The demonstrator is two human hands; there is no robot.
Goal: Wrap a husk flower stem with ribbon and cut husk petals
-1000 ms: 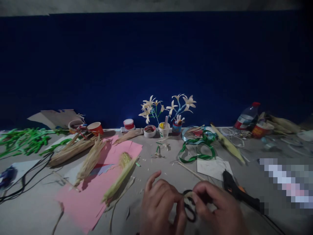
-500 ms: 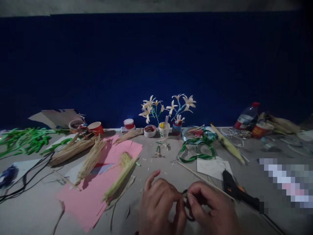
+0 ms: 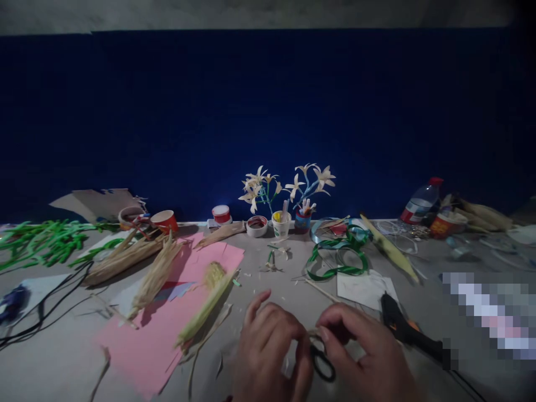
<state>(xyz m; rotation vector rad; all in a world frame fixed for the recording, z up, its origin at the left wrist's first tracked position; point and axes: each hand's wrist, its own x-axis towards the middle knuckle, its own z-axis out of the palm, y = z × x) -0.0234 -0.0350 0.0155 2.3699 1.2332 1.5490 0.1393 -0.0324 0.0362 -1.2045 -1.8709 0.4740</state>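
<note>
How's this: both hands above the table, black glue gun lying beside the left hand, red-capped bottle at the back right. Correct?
Not quite: the black glue gun lies beside the right hand, as the head view shows. The rest holds.

Grey table (image 3: 50, 368), pink paper sheets (image 3: 138, 354), yellowish husk (image 3: 393, 254), looped green ribbon (image 3: 324, 276), black glue gun (image 3: 400, 324)
</note>
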